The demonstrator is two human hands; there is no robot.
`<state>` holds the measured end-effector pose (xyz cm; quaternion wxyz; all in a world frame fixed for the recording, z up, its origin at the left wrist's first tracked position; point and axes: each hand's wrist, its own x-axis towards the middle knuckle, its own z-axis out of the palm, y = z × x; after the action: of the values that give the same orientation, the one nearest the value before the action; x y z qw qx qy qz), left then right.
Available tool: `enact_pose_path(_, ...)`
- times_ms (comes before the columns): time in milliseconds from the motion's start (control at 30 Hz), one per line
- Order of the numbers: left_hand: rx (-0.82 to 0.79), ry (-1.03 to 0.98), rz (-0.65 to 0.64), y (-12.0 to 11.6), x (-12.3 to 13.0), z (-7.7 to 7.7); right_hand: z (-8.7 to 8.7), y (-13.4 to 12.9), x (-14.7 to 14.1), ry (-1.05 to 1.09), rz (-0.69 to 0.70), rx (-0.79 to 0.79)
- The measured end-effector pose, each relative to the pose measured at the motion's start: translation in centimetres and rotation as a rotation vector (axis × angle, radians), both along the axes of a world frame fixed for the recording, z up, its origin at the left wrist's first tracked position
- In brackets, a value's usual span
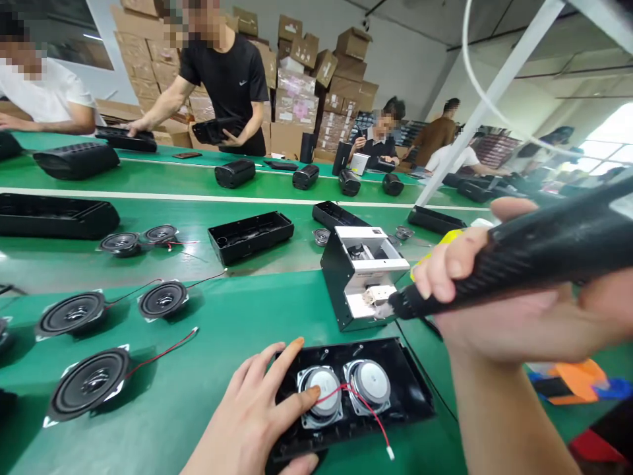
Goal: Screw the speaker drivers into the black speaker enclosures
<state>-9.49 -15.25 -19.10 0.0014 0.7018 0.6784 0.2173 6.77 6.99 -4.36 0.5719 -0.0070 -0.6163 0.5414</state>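
Observation:
My right hand [534, 310] is wrapped around a black electric screwdriver [544, 237], raised at the right. Its nose points left at the front of a white-and-black screw feeder [376, 264]; the bit tip is too small to make out. My left hand [262, 402] lies with fingers spread over the left end of a black speaker housing [415, 389], one fingertip touching a speaker's back. Two silver-backed speakers [372, 382] sit side by side in this housing. Red wires [366, 402] run from them to a white plug over the near edge.
Loose speakers [86, 382] with red leads lie at left on the green bench [208, 369]. Black housings [252, 237] stand on the conveyor beyond. Co-workers, including a person in a black shirt [227, 72], work across it. Orange-and-blue items [573, 379] lie at right.

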Motion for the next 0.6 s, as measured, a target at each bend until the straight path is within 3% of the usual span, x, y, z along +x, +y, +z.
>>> enact_pose_path(67,-0.011,0.069,-0.049,0.1,-0.6,0.5,0.3,2.0,0.8,0.031,-0.103,0.030)
enact_pose_path(167,-0.023,0.155,-0.109,0.3,-1.2,1.5,-1.0,3.7,0.3,0.050,-0.145,0.028)
enact_pose_path(300,-0.028,0.175,-0.115,0.5,-0.8,3.3,-2.8,4.2,-0.8,0.064,-0.171,0.002)
enact_pose_path(400,-0.038,0.149,-0.139,1.1,0.4,4.5,-3.3,4.6,-0.9,0.047,-0.173,-0.015)
enact_pose_path(600,-0.034,0.078,-0.350,4.3,3.4,4.2,-3.2,4.5,-0.3,0.036,-0.173,-0.027)
